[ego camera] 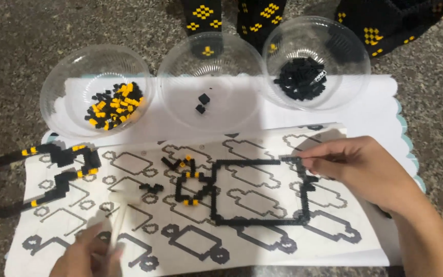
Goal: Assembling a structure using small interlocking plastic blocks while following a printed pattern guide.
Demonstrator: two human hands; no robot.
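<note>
Nearest me, my left hand (pixel 91 254) lies blurred on the paper pattern sheet (pixel 262 246), fingers curled round a thin pale stick (pixel 117 225), steadying the sheet. Beyond it, my right hand (pixel 360 172) pinches thumb and forefinger shut on the top right corner of the black bead frame (pixel 257 192), a knobbly square outline resting over the sheet's printed shapes. Farther off, above the frame, stand 3 clear ribbed plastic bowls (pixel 98 92) sorting black and yellow beads.
</note>
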